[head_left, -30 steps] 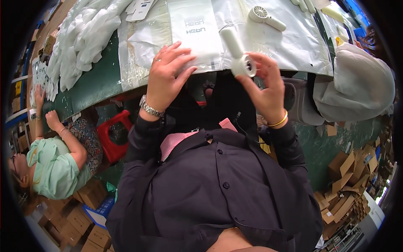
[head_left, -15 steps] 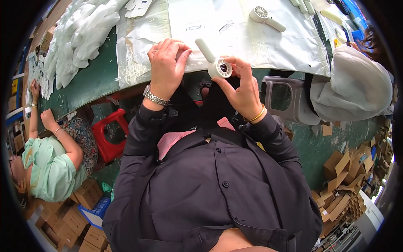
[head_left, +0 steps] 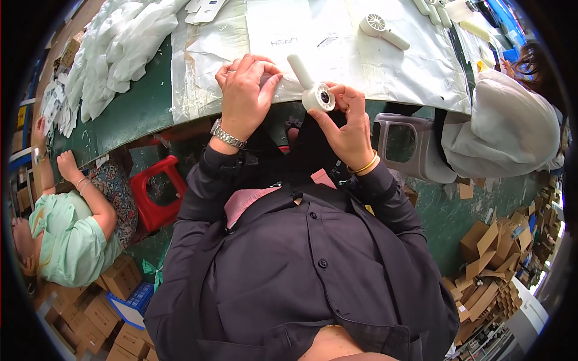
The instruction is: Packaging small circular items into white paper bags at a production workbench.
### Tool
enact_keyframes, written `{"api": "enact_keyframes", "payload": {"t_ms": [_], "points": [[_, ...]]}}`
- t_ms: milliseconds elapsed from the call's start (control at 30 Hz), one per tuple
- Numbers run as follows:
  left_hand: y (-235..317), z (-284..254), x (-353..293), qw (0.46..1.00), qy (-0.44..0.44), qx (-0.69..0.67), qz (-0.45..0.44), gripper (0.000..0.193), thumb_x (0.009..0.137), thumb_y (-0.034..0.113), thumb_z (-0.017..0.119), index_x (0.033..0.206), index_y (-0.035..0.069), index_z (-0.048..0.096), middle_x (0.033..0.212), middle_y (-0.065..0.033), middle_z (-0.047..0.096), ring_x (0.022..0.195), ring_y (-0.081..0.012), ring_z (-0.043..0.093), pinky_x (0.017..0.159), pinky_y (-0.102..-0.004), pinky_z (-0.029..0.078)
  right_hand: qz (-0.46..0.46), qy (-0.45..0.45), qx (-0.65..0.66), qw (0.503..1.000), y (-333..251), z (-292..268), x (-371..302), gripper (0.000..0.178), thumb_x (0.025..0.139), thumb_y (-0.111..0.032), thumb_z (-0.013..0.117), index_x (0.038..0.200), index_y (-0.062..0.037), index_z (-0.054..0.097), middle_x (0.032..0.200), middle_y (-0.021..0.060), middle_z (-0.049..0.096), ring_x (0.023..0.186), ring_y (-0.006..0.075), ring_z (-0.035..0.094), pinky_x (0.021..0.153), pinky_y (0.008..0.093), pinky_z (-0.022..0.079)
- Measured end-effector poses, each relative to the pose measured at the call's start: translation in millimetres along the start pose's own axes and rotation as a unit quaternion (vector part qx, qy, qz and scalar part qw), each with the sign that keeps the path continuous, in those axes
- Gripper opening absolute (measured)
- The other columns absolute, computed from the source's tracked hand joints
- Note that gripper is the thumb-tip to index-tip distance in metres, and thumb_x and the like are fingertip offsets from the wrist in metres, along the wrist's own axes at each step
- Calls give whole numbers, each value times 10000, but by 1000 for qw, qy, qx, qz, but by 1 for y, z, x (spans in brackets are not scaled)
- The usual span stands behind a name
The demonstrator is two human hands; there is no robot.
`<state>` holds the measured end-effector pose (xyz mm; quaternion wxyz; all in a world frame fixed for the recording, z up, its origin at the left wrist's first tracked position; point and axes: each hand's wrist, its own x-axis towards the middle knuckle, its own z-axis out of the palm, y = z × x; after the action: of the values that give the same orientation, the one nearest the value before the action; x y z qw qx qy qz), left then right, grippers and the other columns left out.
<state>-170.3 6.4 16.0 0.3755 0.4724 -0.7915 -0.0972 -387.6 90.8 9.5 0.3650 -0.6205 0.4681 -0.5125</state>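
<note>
At the table's near edge, my right hand (head_left: 349,123) grips a white handheld fan (head_left: 311,95) by its round head, thumb below and fingers at the side. The fan's handle points up and away, tilted slightly left. Left of the fan, my left hand (head_left: 245,90) hovers over the table edge, apart from it. Its fingers are curled in toward the thumb, and whatever lies between them is hidden. Beyond my hands, a white paper box or sheet (head_left: 277,30) rests on the plastic-covered table (head_left: 198,90). A second white handheld fan (head_left: 385,31) lies farther right.
White plastic bags (head_left: 114,54) are heaped at the left. A co-worker in a green top (head_left: 75,240) sits there near a red stool (head_left: 158,192). To the right are a grey stool (head_left: 409,144) and another person in a light garment (head_left: 500,126). Cardboard boxes (head_left: 481,253) pile up behind.
My view has shifted slightly, and both hands and the held fan appear a little farther right. The grip on the fan looks the same.
</note>
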Motion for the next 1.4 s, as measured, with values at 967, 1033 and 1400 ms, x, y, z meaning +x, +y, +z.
{"api": "enact_keyframes", "payload": {"t_ms": [967, 1033, 1400], "points": [[-2, -8, -2, 997, -56, -56, 1, 141, 958, 263, 767, 961, 122, 766, 1190, 3, 745, 1146, -215, 649, 1152, -462, 263, 6, 25, 103, 994, 0, 14, -10, 492, 995, 40, 737, 1334, -19, 386, 1402, 212, 598, 1198, 201, 675, 1034, 322, 527], [-3, -9, -2, 998, -50, -45, 19, 140, 963, 261, 764, 962, 122, 766, 1182, 0, 747, 1145, -215, 651, 1154, -464, 264, 7, 28, 103, 994, 0, 14, -9, 489, 996, 40, 735, 1333, -20, 387, 1401, 211, 598, 1193, 199, 676, 1034, 321, 525], [-7, -4, -4, 998, -26, -57, -30, 145, 954, 256, 768, 952, 111, 765, 1249, -23, 725, 1190, -233, 638, 1175, -486, 275, -26, 48, 72, 996, 7, 16, -9, 491, 985, -34, 789, 1295, -8, 408, 1338, 205, 632, 1148, 224, 712, 975, 334, 566]]}}
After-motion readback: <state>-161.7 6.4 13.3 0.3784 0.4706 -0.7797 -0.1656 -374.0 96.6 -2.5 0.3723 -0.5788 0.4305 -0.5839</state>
